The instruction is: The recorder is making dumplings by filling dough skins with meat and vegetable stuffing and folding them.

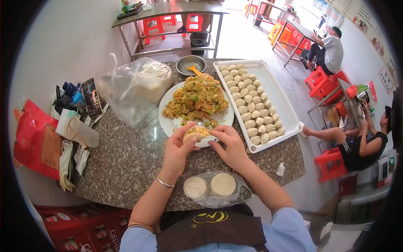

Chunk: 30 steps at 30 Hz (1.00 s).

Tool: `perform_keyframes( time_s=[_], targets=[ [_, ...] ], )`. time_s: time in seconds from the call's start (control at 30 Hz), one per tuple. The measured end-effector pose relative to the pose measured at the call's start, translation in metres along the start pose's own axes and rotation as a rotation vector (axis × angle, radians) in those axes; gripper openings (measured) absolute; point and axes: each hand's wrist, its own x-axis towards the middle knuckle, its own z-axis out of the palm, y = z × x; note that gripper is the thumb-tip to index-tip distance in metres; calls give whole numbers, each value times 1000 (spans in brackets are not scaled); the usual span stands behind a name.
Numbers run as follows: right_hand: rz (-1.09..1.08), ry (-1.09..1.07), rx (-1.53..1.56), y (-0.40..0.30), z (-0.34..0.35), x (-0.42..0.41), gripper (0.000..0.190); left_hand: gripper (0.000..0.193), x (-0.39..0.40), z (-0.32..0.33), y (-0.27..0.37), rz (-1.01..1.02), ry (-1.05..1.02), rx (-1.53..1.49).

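My left hand (179, 148) holds a round dough wrapper (195, 134), folded partway around some filling. At the wrapper's right end, the fingers of my right hand (229, 145) touch or nearly touch it, thumb and forefinger a little apart. Just beyond my hands, a white plate (168, 104) carries a heap of chopped vegetable filling (198, 97) with an orange-handled utensil (193, 69) behind it. Rows of pleated dumplings (252, 100) lie in a white plastic tray (281, 100) to the right. Two stacks of round wrappers (223, 184) rest on clear plastic near my body.
A plastic bag with pale contents (141, 82) and a metal bowl (191, 65) stand at the back. On the left are a phone (92, 97), a plastic jug (83, 132) and a red bag (37, 141). Crumpled tissue (280, 169) lies right. Two people sit beyond the granite table (126, 163).
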Motion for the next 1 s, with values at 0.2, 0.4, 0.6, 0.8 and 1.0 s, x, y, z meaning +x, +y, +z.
perform_keyframes(
  time_s=[0.2, 0.4, 0.6, 0.8, 1.0],
  targets=[
    [522, 27, 951, -8, 11, 11, 21, 40, -2, 3, -11, 382, -27, 220],
    [484, 6, 849, -2, 9, 13, 19, 24, -4, 3, -11, 548, -11, 479],
    [565, -115, 1040, -6, 0, 23, 15, 21, -1, -2, -16, 565, -69, 429],
    [302, 35, 608, -6, 8, 18, 12, 14, -2, 4, -14, 343, 59, 241],
    [351, -29, 667, 0, 7, 14, 12, 15, -2, 1, -14, 384, -7, 278]
  ],
)
